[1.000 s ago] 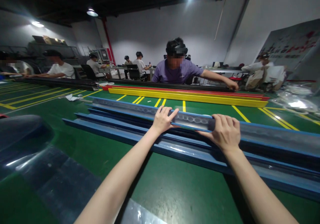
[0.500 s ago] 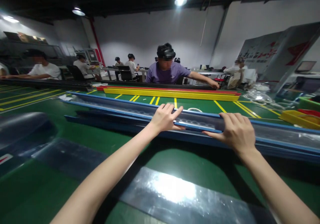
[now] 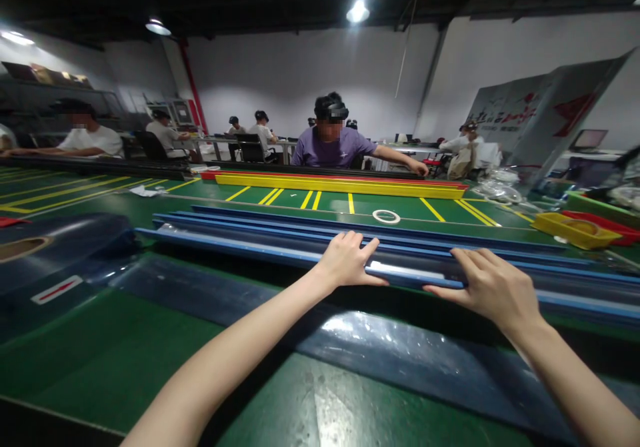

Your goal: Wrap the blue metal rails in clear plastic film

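Observation:
A long blue channel strip (image 3: 280, 247) runs from left to right in front of me. My left hand (image 3: 349, 260) grips it near the middle, thumb along the near edge and fingers over the far edge. Farther right, my right hand (image 3: 487, 284) holds the same strip in the same way. More blue strips (image 3: 255, 220) lie just behind it. Nearer to me, a clear plastic sheet (image 3: 395, 347) stretches across the green table (image 3: 90, 380) from a plastic roll (image 3: 65, 260) at the left.
Yellow and red strips (image 3: 340, 185) lie across the table, before a person in a purple shirt (image 3: 333, 144). A white ring (image 3: 386, 216) rests behind the blue strips. At the right stand a yellow tray (image 3: 575, 232) and crumpled clear plastic (image 3: 500, 188).
Both hands have brought the held blue strip nearer to me, and other blue strips now show behind it. The camera view has shifted slightly, showing more of the roll.

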A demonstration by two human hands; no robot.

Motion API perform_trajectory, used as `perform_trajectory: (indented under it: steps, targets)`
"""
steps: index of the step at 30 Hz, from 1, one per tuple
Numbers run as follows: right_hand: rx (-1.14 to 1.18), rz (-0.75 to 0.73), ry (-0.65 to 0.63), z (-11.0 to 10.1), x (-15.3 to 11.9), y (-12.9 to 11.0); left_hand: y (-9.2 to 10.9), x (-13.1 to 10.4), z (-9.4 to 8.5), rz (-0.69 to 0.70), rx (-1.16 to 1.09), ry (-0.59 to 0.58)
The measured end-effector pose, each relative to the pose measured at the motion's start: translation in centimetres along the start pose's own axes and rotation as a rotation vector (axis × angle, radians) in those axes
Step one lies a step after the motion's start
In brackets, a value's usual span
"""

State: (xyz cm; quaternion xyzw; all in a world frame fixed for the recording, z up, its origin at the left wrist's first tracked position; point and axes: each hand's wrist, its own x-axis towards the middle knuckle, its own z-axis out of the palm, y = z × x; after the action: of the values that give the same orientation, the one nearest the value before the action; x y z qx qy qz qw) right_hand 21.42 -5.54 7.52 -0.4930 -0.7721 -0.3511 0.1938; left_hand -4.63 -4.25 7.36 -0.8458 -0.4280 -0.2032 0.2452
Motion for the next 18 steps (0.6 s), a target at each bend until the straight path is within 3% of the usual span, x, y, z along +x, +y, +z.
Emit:
perform_trajectory:
  steps: [10,18]
  targets:
    - [0.056,-0.030,-0.006,1.2,-0.5,-0.9,-0.3,-1.2,1.6,-0.009,-0.021,-0.024]
    - [0.069,-0.050,-0.112,2.0,2.0,-3.4,-3.1,-2.0,2.6,-0.054,0.019,-0.058]
